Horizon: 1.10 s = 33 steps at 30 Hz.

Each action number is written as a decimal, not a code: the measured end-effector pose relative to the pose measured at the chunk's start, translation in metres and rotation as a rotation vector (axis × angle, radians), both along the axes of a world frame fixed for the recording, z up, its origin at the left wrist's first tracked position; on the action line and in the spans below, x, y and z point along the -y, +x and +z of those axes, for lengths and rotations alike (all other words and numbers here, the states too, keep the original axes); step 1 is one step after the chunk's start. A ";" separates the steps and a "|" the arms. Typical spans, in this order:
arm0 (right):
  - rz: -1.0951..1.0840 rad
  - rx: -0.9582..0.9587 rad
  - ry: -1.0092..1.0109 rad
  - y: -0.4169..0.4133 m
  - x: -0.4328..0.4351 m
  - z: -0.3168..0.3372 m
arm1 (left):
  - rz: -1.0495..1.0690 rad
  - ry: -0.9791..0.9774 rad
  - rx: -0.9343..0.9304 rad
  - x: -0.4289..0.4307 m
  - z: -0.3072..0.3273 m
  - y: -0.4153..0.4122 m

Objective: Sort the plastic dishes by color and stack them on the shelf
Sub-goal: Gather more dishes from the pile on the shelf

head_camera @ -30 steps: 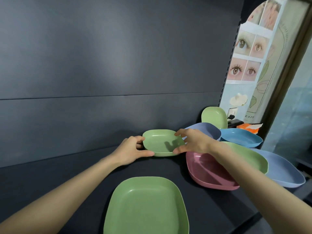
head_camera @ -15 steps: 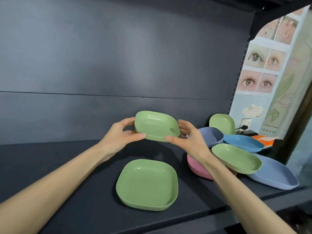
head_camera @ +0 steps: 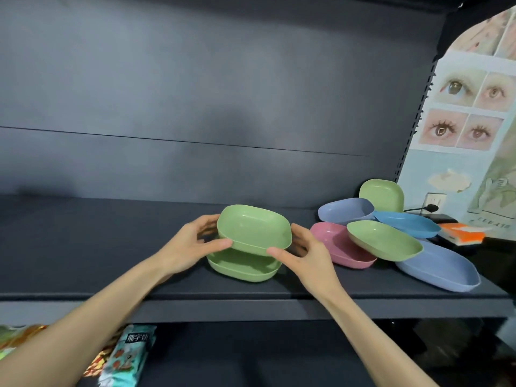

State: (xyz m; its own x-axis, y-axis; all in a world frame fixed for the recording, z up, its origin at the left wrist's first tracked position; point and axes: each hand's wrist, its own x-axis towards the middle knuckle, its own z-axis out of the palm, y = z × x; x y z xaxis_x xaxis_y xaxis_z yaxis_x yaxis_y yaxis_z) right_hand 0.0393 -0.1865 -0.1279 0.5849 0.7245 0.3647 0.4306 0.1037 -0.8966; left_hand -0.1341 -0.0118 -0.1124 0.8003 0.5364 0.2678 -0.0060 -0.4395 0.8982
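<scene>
I hold a small green dish (head_camera: pixel 252 229) between both hands, tilted a little, just above a larger green plate (head_camera: pixel 243 266) that lies on the dark shelf (head_camera: pixel 83 247). My left hand (head_camera: pixel 192 244) grips its left rim and my right hand (head_camera: pixel 304 254) its right rim. To the right lies a mixed pile: a pink dish (head_camera: pixel 336 247), a green dish (head_camera: pixel 384 241) leaning on it, a lavender bowl (head_camera: pixel 344 209), a blue dish (head_camera: pixel 406 223), an upright green dish (head_camera: pixel 381 194) and a big lavender plate (head_camera: pixel 441 269).
The shelf's front edge (head_camera: pixel 251 305) runs across below my hands. An orange and white box (head_camera: pixel 460 233) and a wall socket with a plug (head_camera: pixel 432 203) sit at the far right by a poster. Snack packets (head_camera: pixel 125 356) lie on the lower shelf at the left.
The small green dish has moved from higher up down to just above the larger green plate, held in both hands. The view has dropped, showing the shelf's front edge and the lower shelf.
</scene>
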 end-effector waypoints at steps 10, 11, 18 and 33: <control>0.007 0.066 -0.080 -0.013 -0.002 -0.006 | 0.017 0.000 -0.077 0.002 -0.010 -0.021; 0.018 0.063 -0.088 -0.013 -0.005 -0.004 | 0.032 0.003 -0.076 0.000 -0.011 -0.022; 0.126 0.030 -0.146 -0.001 -0.041 0.002 | 0.105 0.007 -0.067 -0.023 -0.017 -0.018; 0.124 0.145 -0.219 0.007 -0.060 -0.004 | 0.041 0.123 -0.117 -0.050 -0.021 -0.012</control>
